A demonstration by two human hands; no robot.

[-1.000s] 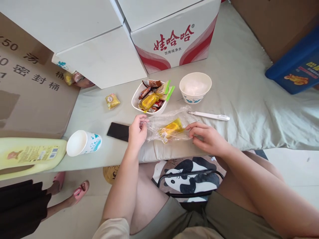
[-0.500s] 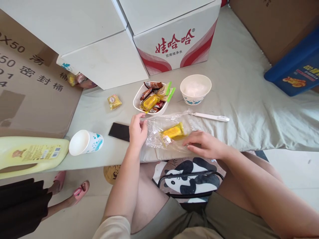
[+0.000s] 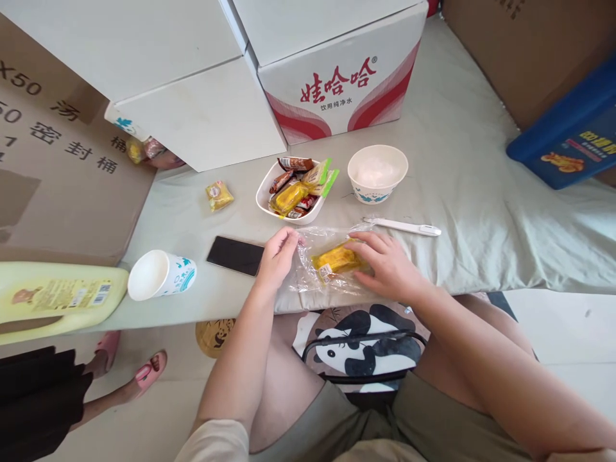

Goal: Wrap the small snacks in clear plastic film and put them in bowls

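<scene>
Hands [image 3: 278,258] closer together, right one [image 3: 389,268] overlapping yellow packet [image 3: 333,260]

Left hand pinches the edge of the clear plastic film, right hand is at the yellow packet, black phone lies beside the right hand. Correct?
Not quite: the black phone lies beside the left hand, not the right hand, as the head view shows. The left hand does pinch the edge of the clear plastic film, and the right is at the yellow packet.

I can read 娃哈哈® 饮用纯净水 on the white-and-red cardboard carton [image 3: 341,83], plus X50 汤 and 密封桶 on the brown cardboard box [image 3: 62,183].
</scene>
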